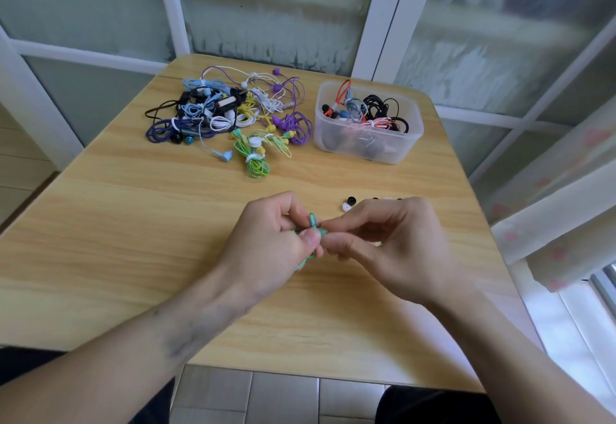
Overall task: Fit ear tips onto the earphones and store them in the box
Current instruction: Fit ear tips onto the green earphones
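frosted glass panels in white frames behind a light wood-grain table [133, 223], tiled floor showing below its near edge.

left hand [266, 243] raised just above the tabletop, forearm coming in from the lower left, fingers curled, thumb pressed down over a teal earphone [313, 223]; teal cable looping up above the thumb and trailing out below the palm. right hand [393, 243] meeting it from the right, forearm from the lower right, index finger and thumb pinched together right at the earbud end, other fingers loosely curled underneath. cannot tell whether an ear tip sits between those fingertips: too small and hidden.

just beyond the right hand's knuckles, loose ear tips [346, 203] on the wood: one black and one white plainly seen, a few more partly hidden behind the hand, count unclear.

well beyond the left hand, one tangled pile of earphones [230, 113], purple, blue, white, yellow, green and black cables, too knotted to count. well beyond the right hand, one clear plastic box [410, 137] holding coiled black, red and grey earphones.
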Demonstrator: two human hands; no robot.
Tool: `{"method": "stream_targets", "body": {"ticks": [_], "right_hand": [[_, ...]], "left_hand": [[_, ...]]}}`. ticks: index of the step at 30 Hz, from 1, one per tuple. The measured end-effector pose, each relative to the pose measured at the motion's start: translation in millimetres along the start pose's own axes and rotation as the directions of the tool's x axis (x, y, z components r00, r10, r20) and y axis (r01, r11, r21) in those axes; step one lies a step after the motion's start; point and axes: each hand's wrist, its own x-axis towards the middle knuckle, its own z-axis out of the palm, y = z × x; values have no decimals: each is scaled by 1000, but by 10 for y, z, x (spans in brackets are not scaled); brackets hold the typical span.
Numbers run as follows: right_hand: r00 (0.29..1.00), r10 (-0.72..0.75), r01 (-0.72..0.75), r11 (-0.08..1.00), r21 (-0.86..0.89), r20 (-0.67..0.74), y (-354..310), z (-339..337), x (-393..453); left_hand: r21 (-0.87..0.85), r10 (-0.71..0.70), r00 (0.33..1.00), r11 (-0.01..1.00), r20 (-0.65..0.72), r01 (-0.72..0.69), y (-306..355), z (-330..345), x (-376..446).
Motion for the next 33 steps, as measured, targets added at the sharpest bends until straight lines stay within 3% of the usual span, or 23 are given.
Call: {"method": "stream_targets", "body": {"ticks": [5, 10, 13, 14, 16, 18, 21, 25, 33], "right_hand": [[974, 203, -223, 929, 297, 97, -49, -18, 18], [867, 402, -495, 641, 586, 294, -78, 47, 3], [830, 450, -539, 499, 678, 328, -77, 87, -11], [843, 446, -515, 505, 693, 301, -63, 100, -13], [900, 396, -411, 629, 660, 183, -34, 108, -10], [952, 302, -284, 797, 533, 55, -16, 68, -3], [981, 194, -181, 910, 374, 3, 7, -33, 23], [988, 155, -155, 941, 300, 21, 20, -79, 30], [981, 166, -190, 927, 323, 100, 32, -100, 34]], "left_hand": [[363, 332, 943, 883, -37, -297, -73, -5, -42], [515, 573, 820, 699, 12, -496, -34, 1, -70], [553, 623, 781, 639, 35, -534, -47, -5, -36], [540, 615, 788, 655, 24, -528, -57, -4, -18], [441, 547, 837, 759, -30, -480, -85, -3, 5], [300, 431, 901, 868, -55, -396, -106, 7, 18], [82, 248, 968, 966, -31, -245, -88, 9, 32], [-65, 150, 989, 987, 8, -150, -49, -5, 54], [-35, 164, 981, 986, 101, -161, -43, -33, 52]]}}
